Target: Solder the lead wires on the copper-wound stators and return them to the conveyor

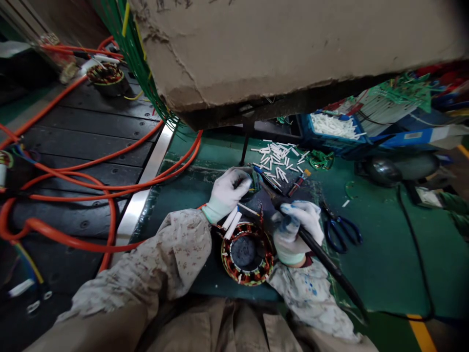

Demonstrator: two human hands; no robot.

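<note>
My right hand (pixel 298 227), in a white glove stained blue, is closed around the dark handle of a soldering iron (pixel 326 261). The iron's tip points up and left, toward my left hand (pixel 229 188). That white-gloved hand is closed in a pinch, and whatever its fingertips hold is too small and dark to make out. Between my wrists lies a motor stator (pixel 247 254), a ring of copper windings around a dark centre. White sleeves (pixel 232 222) stick out from its upper left side, touching or close to my left cuff.
Short white tubes (pixel 280 159) lie scattered beyond my hands. Blue-handled pliers (pixel 342 230) rest to the right. A blue bin (pixel 330 132) holds more tubes. A large cardboard box (pixel 293 49) overhangs the back. Orange cables (pixel 110 188) cross a roller conveyor (pixel 91 137), where another stator (pixel 106 78) stands.
</note>
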